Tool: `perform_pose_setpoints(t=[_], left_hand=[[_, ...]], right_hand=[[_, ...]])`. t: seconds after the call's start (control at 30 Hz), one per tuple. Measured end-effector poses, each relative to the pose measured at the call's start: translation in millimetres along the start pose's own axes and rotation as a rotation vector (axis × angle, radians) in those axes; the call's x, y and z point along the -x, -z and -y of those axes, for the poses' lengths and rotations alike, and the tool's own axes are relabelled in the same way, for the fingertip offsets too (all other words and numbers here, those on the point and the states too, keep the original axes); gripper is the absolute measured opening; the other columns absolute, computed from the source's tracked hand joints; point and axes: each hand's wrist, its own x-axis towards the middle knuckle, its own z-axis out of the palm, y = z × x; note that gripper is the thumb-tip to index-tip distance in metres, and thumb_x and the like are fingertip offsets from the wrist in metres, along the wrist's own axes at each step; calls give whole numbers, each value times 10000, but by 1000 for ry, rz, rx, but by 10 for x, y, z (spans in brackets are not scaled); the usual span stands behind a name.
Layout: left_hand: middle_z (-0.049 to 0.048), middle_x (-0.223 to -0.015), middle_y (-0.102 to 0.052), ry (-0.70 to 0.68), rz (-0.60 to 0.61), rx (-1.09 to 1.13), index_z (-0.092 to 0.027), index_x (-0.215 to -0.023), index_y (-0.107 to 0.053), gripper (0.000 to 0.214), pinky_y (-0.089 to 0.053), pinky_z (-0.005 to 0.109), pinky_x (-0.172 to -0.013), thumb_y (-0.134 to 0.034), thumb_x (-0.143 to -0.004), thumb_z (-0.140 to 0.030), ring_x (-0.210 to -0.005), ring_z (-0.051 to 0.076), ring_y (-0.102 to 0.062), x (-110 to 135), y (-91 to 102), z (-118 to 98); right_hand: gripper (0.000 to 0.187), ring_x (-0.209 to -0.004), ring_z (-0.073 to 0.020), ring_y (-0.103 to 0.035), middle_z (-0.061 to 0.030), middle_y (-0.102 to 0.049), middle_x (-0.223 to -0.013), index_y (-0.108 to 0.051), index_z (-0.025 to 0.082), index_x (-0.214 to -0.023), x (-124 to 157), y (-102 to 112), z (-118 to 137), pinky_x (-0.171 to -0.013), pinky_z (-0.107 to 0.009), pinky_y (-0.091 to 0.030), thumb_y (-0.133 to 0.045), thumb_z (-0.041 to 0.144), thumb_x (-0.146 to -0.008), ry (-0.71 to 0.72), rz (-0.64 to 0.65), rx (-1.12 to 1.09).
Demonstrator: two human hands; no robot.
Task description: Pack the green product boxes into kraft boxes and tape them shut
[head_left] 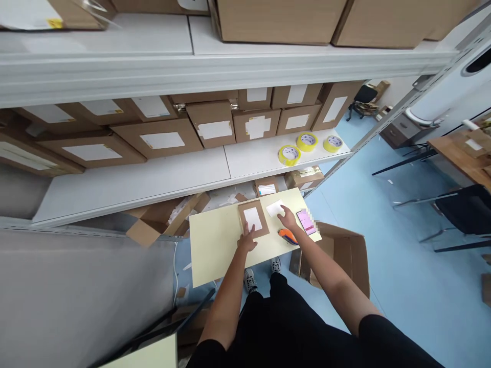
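Note:
A small flat cardboard box (261, 230) with a white label (252, 218) on top lies on the pale yellow tabletop (215, 240). Resting at the box's near left edge is my left hand (246, 241), fingers spread and holding nothing. To the right of the box, my right hand (288, 220) has its thumb and fingers closed at the edge of a white paper slip (273, 208). An orange tape dispenser or cutter (287, 235) sits just below the right hand; its exact kind is unclear. A phone with a pink screen (307, 222) lies at the table's right end.
Ahead, a white shelf (184, 174) carries labelled cardboard boxes (215, 122) and yellow tape rolls (289, 155). Large cartons (280, 20) stand on the upper shelf. An open carton (351, 253) is on the floor at right; another open box (164, 217) lies under the shelf. A chair (466, 207) stands farther right.

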Motion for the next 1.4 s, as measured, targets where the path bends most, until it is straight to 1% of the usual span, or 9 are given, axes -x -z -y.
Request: perform_pose_setpoints(t=[0.13, 0.27, 0.5, 0.73, 0.93, 1.1, 1.2, 1.27, 1.4], left_hand=[[46, -1765, 118, 16, 41, -23, -402, -1651, -321, 1050, -436, 501, -1137, -808, -723, -342, -1418, 450, -523, -15, 64, -22], [-15, -1764, 110, 41, 20, -11, -440, -1659, -278, 953, -455, 411, -1123, -704, -819, -291, -1388, 353, -581, 162, -24, 25], [-64, -1754, 175, 76, 87, -177, -401, -1698, -119, 987, -354, 379, -1214, -570, -853, -162, -1579, 300, -323, 574, -119, 41], [-40, -1753, 181, 59, 137, -145, -383, -1693, -171, 1003, -312, 374, -1242, -593, -820, -129, -1615, 287, -231, 610, 73, 47], [6, -1778, 73, 92, 161, -65, -317, -1684, -255, 967, -379, 351, -1202, -612, -802, -143, -1607, 292, -254, 602, 186, -46], [143, -1734, -271, 284, -77, -247, -212, -1486, -596, 604, -436, 513, -1139, -614, -883, -254, -1463, 411, -470, 507, 122, -555], [156, -1588, -516, -54, -275, -163, -178, -1476, -602, 579, -416, 454, -1167, -591, -899, -226, -1428, 331, -505, 317, 50, -1062], [129, -1566, -542, -282, -320, -12, -199, -1508, -576, 616, -463, 404, -1118, -572, -892, -193, -1332, 273, -577, 137, 76, -1405], [102, -1233, -740, -445, -134, 275, -197, -1429, -653, 544, -545, 333, -868, -583, -894, -262, -897, 187, -670, -224, 367, -1880]], right_hand=[[654, -1326, -291, -616, -178, -599, -1496, -507, 158, -1517, -537, 18, -299, -1082, -374, -500, -651, 386, -921, -172, 108, 80], [688, -1311, -342, -593, -261, -569, -1448, -539, 114, -1437, -961, -198, -495, -1037, -416, -506, -711, 489, -887, -326, 166, 209], [798, -1328, -348, -525, -243, -549, -1442, -516, 128, -1409, -1196, -559, -578, -986, -378, -489, -856, 480, -778, -409, 152, 344], [394, -1103, -262, -676, -195, -736, -1202, -639, 109, -1332, -1144, -131, -625, -872, -293, -462, -613, 315, -997, -228, 254, 331], [314, -984, -242, -724, -169, -786, -1094, -774, 149, -1115, -979, 345, -502, -785, -275, -450, -502, 291, -1049, -117, 252, 291], [269, -948, -259, -719, -160, -795, -1034, -787, 165, -1011, -625, 674, -434, -738, -282, -428, -571, 325, -1012, 27, 213, 264], [266, -863, -256, -709, -147, -795, -938, -776, 174, -908, -381, 827, -436, -704, -290, -419, -580, 336, -986, 76, 164, 180], [273, -802, -241, -696, -119, -789, -871, -751, 186, -821, -240, 917, -442, -694, -289, -427, -593, 364, -954, 90, 164, 31], [374, -751, -234, -683, -73, -765, -771, -675, 202, -696, -51, 1107, -473, -699, -299, -477, -630, 531, -869, 95, 222, -385]])
